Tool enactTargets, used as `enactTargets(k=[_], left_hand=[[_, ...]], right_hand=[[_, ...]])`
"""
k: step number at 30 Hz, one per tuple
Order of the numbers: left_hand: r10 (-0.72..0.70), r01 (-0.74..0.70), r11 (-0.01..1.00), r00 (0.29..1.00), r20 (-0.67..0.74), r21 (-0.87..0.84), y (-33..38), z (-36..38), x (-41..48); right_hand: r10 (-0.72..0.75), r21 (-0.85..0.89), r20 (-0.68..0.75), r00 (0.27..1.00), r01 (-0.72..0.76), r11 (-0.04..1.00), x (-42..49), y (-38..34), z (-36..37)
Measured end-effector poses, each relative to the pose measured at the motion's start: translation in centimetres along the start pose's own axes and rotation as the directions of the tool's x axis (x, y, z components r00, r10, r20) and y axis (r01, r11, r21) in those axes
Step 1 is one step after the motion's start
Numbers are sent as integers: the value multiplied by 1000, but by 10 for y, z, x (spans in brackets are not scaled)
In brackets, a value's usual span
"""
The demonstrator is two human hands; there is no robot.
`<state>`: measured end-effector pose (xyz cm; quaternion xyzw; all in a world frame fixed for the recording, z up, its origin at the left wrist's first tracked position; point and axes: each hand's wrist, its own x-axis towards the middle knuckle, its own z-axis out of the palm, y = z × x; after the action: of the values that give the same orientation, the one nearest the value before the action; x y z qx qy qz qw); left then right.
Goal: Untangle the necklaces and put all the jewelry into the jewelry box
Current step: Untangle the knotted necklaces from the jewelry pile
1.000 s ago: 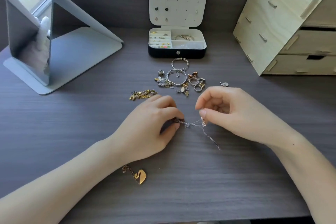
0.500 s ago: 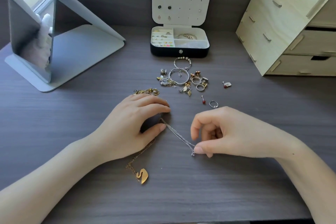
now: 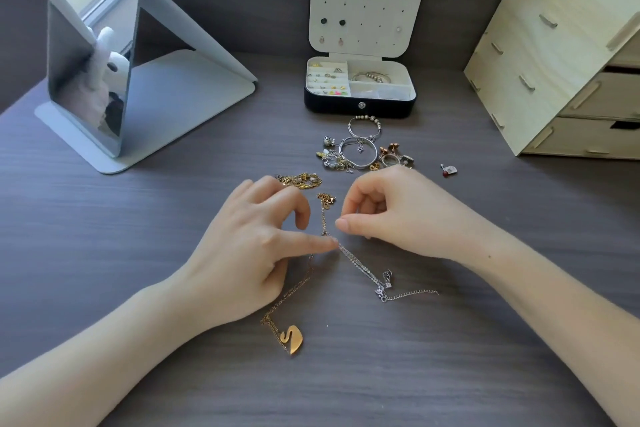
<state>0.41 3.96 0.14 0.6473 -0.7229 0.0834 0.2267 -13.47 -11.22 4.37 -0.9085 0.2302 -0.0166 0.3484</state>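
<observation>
A gold necklace with a swan pendant [image 3: 292,338] and a thin silver necklace [image 3: 363,269] lie crossed on the desk in front of me. My left hand [image 3: 256,243] rests over the gold chain, its thumb tip pressing down where the two chains meet. Right beside that thumb, my right hand [image 3: 391,211] has its fingers curled, thumb and forefinger pinched together at the silver chain's upper end. The silver chain's clasp end lies loose to the lower right. The open jewelry box [image 3: 360,107] stands at the back with several pieces inside.
A pile of bangles, rings and earrings [image 3: 358,152] lies between the box and my hands. A gold chain heap [image 3: 301,180] sits by my left fingers, a small red stud [image 3: 448,170] to the right. A standing mirror [image 3: 90,55] is back left, wooden drawers [image 3: 554,55] back right.
My right hand drew the silver chain out to the lower right, dropped its end there and came back up to the crossing. My left thumb now presses on that crossing.
</observation>
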Motion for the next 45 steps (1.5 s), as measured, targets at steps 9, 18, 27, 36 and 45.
enactTargets(k=[9,18,27,36,45], left_hand=[[49,-51,999,994,98,17,0,-1,1],[8,-5,997,999,49,-72,-2,2,1],[1,3,993,999,34,-119,-4,4,-1],[-21,24,994,999,27,-106,-3,3,-1],[7,-5,1000,994,105,-14,-4,4,0]], right_hand=[[42,0,30,999,-43,999,13,0,11],[59,-15,6,998,-59,998,9,6,7],[47,24,54,997,-48,999,5,7,4],[38,34,99,994,-42,999,4,9,2],[35,9,94,995,-36,999,4,12,0]])
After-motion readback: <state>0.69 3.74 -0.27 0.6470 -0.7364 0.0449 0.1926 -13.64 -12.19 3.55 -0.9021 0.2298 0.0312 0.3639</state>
